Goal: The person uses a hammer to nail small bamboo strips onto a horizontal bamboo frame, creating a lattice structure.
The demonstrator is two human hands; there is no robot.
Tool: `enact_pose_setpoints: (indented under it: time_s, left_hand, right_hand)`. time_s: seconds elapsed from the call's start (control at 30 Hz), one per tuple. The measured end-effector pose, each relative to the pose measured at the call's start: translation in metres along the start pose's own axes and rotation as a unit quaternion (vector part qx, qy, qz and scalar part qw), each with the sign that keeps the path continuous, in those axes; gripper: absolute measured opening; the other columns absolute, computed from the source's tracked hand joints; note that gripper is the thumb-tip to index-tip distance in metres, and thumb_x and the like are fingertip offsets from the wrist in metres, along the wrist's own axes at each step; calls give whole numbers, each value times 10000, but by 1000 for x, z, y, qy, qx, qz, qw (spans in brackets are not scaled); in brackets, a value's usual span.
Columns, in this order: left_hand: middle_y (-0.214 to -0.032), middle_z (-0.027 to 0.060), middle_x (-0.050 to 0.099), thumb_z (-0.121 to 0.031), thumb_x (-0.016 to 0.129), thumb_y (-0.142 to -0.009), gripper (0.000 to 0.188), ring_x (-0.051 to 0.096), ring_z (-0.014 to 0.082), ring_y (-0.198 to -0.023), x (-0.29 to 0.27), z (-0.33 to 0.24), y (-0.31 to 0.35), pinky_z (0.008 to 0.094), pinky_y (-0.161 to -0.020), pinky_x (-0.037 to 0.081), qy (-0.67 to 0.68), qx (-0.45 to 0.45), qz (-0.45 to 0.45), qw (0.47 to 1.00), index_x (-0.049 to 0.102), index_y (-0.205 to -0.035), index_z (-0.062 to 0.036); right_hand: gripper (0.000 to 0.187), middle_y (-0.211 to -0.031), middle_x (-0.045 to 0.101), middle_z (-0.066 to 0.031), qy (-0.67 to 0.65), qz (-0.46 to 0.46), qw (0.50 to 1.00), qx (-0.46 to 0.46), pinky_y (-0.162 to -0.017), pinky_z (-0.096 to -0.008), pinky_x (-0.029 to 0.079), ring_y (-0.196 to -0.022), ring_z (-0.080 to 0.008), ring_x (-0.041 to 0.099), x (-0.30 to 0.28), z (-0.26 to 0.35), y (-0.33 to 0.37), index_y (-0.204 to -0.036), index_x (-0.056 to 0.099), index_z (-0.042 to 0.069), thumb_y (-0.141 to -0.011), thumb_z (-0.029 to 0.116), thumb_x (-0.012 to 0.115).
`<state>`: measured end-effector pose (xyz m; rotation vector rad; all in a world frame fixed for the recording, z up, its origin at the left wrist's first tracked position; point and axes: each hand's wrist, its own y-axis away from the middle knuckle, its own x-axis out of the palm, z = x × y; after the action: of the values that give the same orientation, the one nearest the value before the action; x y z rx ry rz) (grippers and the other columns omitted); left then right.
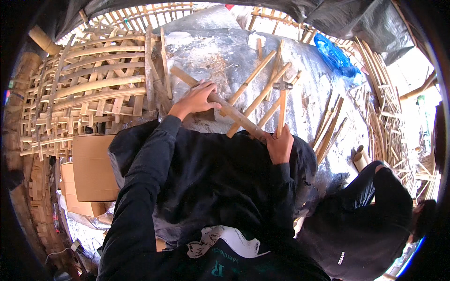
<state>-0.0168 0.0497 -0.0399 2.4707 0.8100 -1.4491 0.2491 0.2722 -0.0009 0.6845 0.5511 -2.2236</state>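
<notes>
My left hand (197,99) is closed over a wide bamboo slat (237,115) that slopes from upper left to lower right in front of my lap. In my right hand (280,146) is a hammer (282,108), held by its wooden handle with the metal head up. The slat's lower end meets the thumb side of my right hand. Several narrower bamboo strips cross behind the slat, among them one strip (255,75) slanting to the upper right. Whether they are fastened to the slat cannot be seen.
A woven bamboo lattice (98,91) stands at left above cardboard boxes (96,168). Silvery sheeting (300,61) covers the ground, with a blue plastic bag (335,56) on it. Loose bamboo strips (328,126) lie at right, near another person in black (361,225).
</notes>
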Motion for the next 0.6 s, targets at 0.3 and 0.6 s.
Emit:
enact_pose_setpoints:
  time_s: [0.3, 0.6]
  left_hand:
    - [-1101, 133, 587, -574, 758, -776, 621, 543, 372, -1085, 1, -2, 2, 499, -998, 372, -38, 9, -88, 995, 553, -1008, -35]
    - [-1028, 220, 668, -710, 620, -844, 756, 661, 410, -997, 20, -35, 5, 565, -896, 475, -68, -151, -9, 986, 572, -1138, -15]
  right_hand:
    - [385, -635, 505, -60, -2, -38, 999, 34, -559, -322, 432, -584, -136, 473, 8, -9, -8, -832, 504, 17, -765, 129, 867]
    - [309, -632, 410, -15, -126, 8, 992, 18, -518, -295, 338, -606, -81, 375, 13, -18, -10, -846, 512, -17, -997, 220, 641]
